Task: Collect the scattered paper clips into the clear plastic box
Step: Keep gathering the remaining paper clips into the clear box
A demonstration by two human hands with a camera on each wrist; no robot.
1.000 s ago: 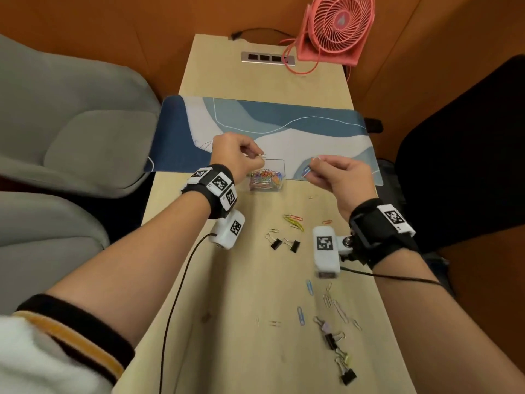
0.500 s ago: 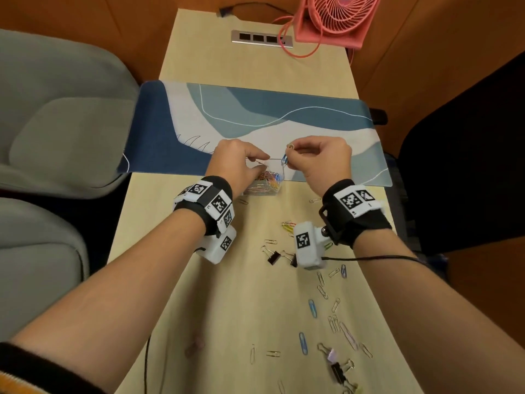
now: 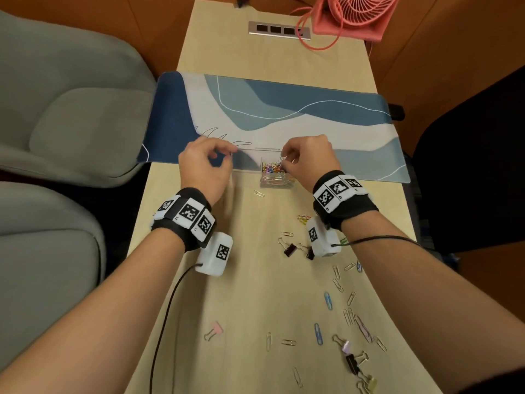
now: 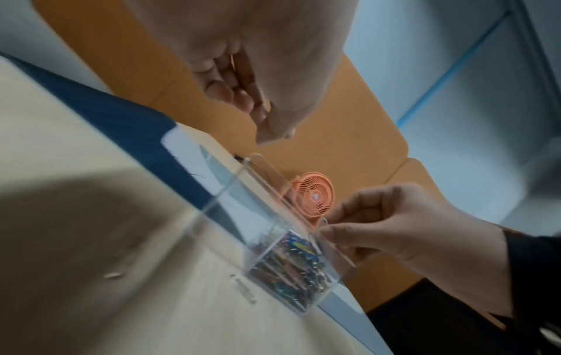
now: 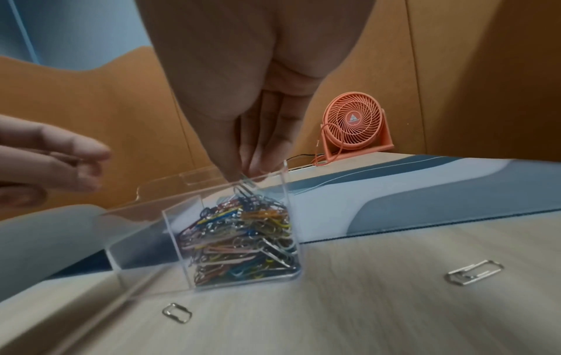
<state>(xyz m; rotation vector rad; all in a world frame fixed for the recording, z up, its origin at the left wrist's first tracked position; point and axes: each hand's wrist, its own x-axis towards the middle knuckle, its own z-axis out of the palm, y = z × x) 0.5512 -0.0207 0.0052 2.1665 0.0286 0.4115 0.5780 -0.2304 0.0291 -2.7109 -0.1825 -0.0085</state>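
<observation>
The clear plastic box [image 3: 277,182] stands at the mat's near edge, its right part heaped with coloured paper clips, its clear lid [image 5: 182,180] swung open. My right hand [image 3: 284,162] hovers over the box's open top and pinches a silver paper clip [image 5: 246,187] that hangs just inside the rim. My left hand [image 3: 227,157] is a little left of the lid, fingers loosely curled, thumb and fingers apart, nothing between them. One silver clip [image 3: 259,193] lies just before the box. Several more clips [image 3: 338,282] are scattered at the near right.
Black binder clips [image 3: 289,248] lie under my right wrist, more [image 3: 352,362] at the near right, a pink one [image 3: 214,331] at the near left. A blue desk mat [image 3: 284,115] crosses the narrow table; a pink fan [image 3: 355,12] stands at the back. Grey seats [image 3: 71,123] flank the left.
My right hand moved left from beside the box to above its open top, still pinching a clip. My left hand drew away to the left from the lid it pinched.
</observation>
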